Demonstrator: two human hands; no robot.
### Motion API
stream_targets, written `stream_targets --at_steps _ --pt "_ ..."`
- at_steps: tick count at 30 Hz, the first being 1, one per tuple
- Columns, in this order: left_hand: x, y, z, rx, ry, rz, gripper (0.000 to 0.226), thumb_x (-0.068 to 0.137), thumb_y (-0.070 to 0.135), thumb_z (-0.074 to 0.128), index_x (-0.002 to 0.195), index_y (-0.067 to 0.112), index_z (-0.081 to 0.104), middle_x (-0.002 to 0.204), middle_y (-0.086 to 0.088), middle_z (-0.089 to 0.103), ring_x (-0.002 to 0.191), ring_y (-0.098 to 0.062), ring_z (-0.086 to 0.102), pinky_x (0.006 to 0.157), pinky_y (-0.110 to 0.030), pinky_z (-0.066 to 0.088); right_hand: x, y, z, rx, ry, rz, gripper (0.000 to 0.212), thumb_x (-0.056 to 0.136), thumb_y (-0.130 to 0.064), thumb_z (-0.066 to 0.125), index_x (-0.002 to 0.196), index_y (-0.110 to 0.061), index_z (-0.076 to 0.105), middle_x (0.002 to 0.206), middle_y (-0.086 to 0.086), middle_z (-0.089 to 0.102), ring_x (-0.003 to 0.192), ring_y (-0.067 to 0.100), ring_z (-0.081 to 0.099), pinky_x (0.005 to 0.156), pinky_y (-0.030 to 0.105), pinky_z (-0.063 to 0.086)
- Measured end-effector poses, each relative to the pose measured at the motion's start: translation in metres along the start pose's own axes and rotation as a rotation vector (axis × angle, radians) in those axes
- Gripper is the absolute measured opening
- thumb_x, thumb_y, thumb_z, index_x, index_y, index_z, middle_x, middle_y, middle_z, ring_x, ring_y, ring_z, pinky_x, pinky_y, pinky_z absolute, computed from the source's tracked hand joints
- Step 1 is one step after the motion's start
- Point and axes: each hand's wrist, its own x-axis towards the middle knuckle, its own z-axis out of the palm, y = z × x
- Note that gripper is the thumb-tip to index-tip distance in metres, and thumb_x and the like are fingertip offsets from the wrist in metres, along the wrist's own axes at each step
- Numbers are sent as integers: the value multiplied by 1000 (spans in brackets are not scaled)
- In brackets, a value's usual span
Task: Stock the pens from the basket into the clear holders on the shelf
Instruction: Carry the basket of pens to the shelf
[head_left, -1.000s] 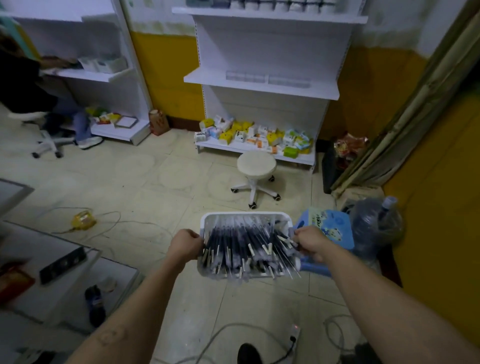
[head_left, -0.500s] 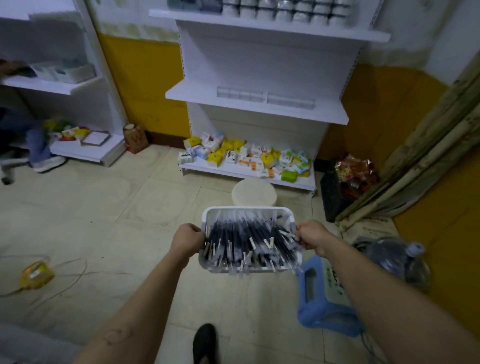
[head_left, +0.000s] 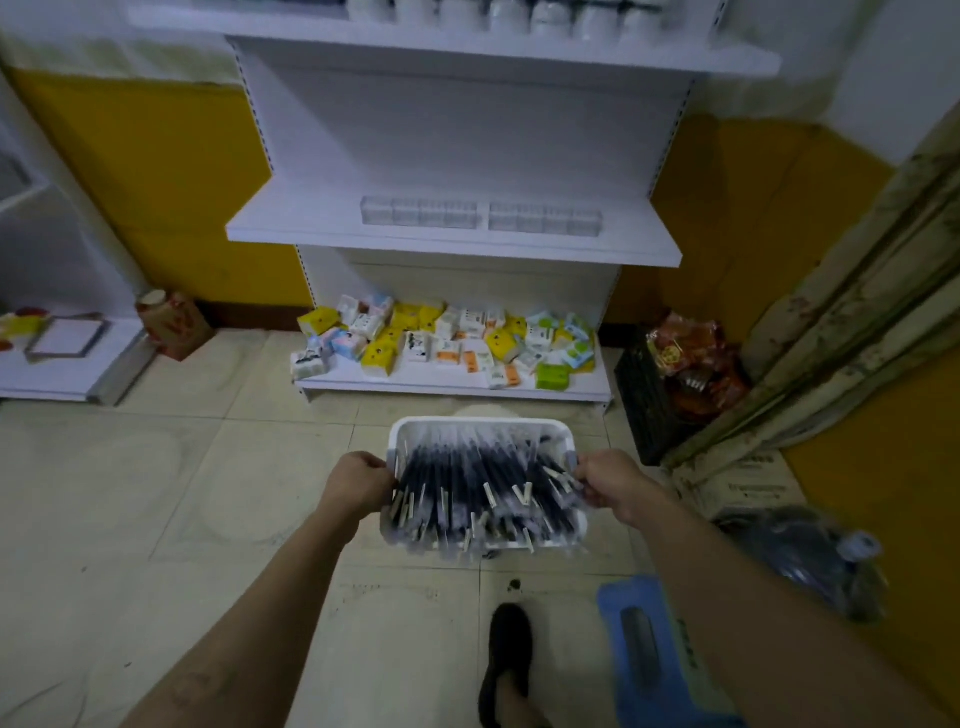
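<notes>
One white stool (head_left: 483, 411) between basket (head_left: 397, 436) and shelf (head_left: 452, 244); blue stool (head_left: 615, 603) beside shoe (head_left: 511, 644).

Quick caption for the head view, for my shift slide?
Left hand and right hand grip a white basket of dark pens, facing the clear holders on the middle shelf.

Basket (head_left: 478, 423) and shelf (head_left: 311, 228) are white, pens (head_left: 467, 483) dark, perhaps navy, wall (head_left: 171, 182) yellow.
</notes>
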Motion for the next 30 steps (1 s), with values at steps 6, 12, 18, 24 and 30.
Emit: stream_targets --at_steps 6,12,18,24,30 --pt "92 62 28 7 31 -64 10 79 -4 57 79 -2 67 77 -19 67 69 -30 64 73 -44 58 108 -61 -15 17 -41 66 20 85 5 45 73 -7 56 58 10 47 49 18 38 53 25 34" --pt "160 115 42 -60 14 -98 10 80 -5 57 82 -6 67 81 -22 67 71 -30 62 69 -38 58 183 -122 -32 43 -85 60 26 85 6 44 68 -13 52 50 5 39 43 14 30 51 24 25" --pt "231 141 41 -116 -7 -112 22 88 11 58 81 -8 65 82 -25 69 74 -34 65 76 -46 59 249 -168 -21 10 -40 106 22 82 5 44 90 -15 42 59 6 28 46 15 28 48 23 26" --pt "328 147 34 -105 -82 -81 35 89 23 61 69 -6 64 64 -18 65 61 -28 60 72 -46 58 310 -205 12 -27 57 165 13 93 -9 55 80 -6 53 64 12 42 51 21 42 51 28 39" --pt "407 158 22 -2 -154 -78 46 93 30 55 55 4 55 57 -17 61 54 -27 58 72 -46 57 354 -230 41 -35 101 218 17 90 -14 58 99 -4 69 80 15 58 67 26 56 61 31 42"
